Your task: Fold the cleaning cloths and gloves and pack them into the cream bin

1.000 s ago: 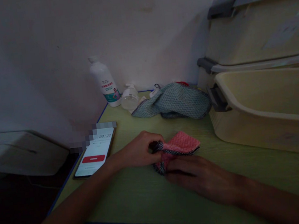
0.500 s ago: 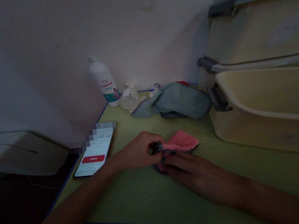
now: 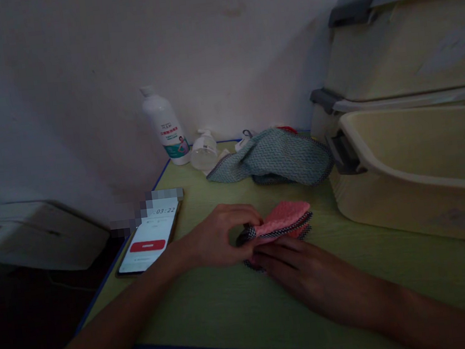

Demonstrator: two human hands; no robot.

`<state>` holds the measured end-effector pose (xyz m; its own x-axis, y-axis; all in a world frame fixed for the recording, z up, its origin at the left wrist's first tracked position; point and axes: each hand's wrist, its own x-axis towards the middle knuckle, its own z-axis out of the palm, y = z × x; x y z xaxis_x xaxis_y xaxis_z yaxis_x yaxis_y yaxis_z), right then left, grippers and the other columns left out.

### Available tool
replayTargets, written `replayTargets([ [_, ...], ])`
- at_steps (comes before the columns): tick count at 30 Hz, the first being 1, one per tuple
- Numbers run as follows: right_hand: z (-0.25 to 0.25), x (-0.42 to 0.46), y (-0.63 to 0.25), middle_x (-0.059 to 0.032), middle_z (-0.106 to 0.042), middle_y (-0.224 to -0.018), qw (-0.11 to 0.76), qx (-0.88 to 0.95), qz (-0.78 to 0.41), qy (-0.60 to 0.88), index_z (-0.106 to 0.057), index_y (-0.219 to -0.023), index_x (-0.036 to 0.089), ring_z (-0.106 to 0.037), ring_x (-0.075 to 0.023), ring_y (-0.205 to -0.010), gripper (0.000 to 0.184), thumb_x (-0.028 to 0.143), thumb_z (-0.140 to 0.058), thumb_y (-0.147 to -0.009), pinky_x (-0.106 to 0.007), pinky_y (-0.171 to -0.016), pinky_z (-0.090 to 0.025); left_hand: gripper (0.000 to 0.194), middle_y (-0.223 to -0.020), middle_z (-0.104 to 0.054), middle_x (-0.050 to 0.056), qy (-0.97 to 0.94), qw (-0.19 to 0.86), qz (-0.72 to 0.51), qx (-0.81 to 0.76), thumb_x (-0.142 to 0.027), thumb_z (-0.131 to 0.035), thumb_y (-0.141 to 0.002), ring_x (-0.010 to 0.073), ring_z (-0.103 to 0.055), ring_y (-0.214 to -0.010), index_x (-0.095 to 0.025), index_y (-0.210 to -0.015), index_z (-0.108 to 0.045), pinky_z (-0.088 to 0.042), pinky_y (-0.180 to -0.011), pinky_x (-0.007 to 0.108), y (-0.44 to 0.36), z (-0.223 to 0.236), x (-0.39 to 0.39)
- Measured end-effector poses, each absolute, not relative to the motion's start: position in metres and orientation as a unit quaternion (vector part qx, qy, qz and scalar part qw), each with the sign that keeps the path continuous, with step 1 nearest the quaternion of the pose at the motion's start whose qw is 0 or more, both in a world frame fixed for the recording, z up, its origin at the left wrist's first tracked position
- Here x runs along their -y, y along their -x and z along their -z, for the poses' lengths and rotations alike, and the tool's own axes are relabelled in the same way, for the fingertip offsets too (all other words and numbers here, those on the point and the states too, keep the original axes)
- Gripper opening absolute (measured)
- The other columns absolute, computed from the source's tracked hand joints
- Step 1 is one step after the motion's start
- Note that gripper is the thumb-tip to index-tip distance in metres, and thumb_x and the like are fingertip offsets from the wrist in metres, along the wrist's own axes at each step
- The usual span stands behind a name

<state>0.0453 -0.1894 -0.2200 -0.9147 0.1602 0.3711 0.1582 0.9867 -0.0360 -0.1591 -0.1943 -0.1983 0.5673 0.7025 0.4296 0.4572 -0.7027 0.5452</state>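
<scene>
A small pink cloth (image 3: 284,216) with a dark checked edge lies folded in the middle of the green table (image 3: 214,311). My left hand (image 3: 216,237) pinches the cloth's left edge between thumb and fingers and lifts that fold a little. My right hand (image 3: 306,275) rests palm down just in front of the cloth, its fingertips pressing on the lower layer of the pink cloth.
A phone (image 3: 150,239) with a lit timer screen lies at the table's left edge. A teal cloth (image 3: 274,155), a white bottle (image 3: 165,126) and a pump bottle (image 3: 203,150) sit at the back. Cream plastic bins (image 3: 415,159) fill the right side.
The pink cloth has been folded over more tightly, its top layer now flatter and stacked. My right hand slid forward onto the lower layer. The phone timer advanced.
</scene>
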Motion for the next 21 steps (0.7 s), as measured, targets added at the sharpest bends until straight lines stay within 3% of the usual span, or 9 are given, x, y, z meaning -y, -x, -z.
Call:
replayTargets([
  [8,0.2182,0.1898,-0.0474,-0.0138,-0.065,-0.107,0.191,0.978,-0.013,0.083,-0.059,-0.109,0.006,-0.058,-0.0215,-0.103,0.030,0.005,-0.037,-0.089,-0.034,-0.088,-0.050,0.009,-0.081,-0.062,0.007,-0.876,0.211,-0.288,-0.325,-0.010,-0.054,-0.071,0.0143,-0.058,-0.076,-0.014,-0.078,-0.055,-0.047,-0.069,0.025,0.1577,0.1957,0.1945],
  [12,0.2136,0.1902,-0.0490,-0.0072,-0.067,-0.093,0.215,0.962,-0.116,0.124,-0.060,-0.101,0.010,-0.062,-0.0145,-0.083,0.026,0.010,-0.035,-0.092,-0.025,-0.074,-0.053,0.009,-0.081,-0.059,0.007,-0.879,0.223,-0.275,-0.320,-0.009,-0.054,-0.070,0.0142,-0.056,-0.075,-0.014,-0.077,-0.055,-0.046,-0.067,0.025,0.1573,0.1970,0.1958],
  [15,0.2137,0.1906,-0.0492,-0.0062,-0.067,-0.084,0.228,0.960,-0.119,0.111,-0.062,-0.091,0.011,-0.061,-0.0150,-0.075,0.029,0.013,-0.033,-0.094,-0.026,-0.067,-0.052,0.009,-0.080,-0.058,0.006,-0.881,0.227,-0.267,-0.318,-0.008,-0.053,-0.070,0.0139,-0.055,-0.074,-0.014,-0.077,-0.054,-0.044,-0.066,0.024,0.1566,0.1977,0.1967],
  [18,0.2155,0.1910,-0.0506,-0.0072,-0.067,-0.081,0.225,0.967,-0.100,0.074,-0.064,-0.085,0.012,-0.060,-0.0159,-0.074,0.037,0.013,-0.028,-0.095,-0.027,-0.065,-0.051,0.012,-0.079,-0.057,0.005,-0.885,0.223,-0.258,-0.318,-0.006,-0.052,-0.068,0.0136,-0.054,-0.073,-0.015,-0.077,-0.053,-0.043,-0.065,0.023,0.1551,0.1973,0.1974],
  [21,0.2166,0.1909,-0.0525,-0.0045,-0.067,-0.083,0.196,0.962,-0.160,0.107,-0.065,-0.091,0.015,-0.061,-0.0130,-0.073,0.037,0.015,-0.029,-0.096,-0.024,-0.068,-0.051,0.014,-0.079,-0.057,0.005,-0.887,0.224,-0.251,-0.316,-0.005,-0.052,-0.066,0.0139,-0.054,-0.073,-0.015,-0.076,-0.053,-0.043,-0.065,0.024,0.1542,0.1975,0.1976],
])
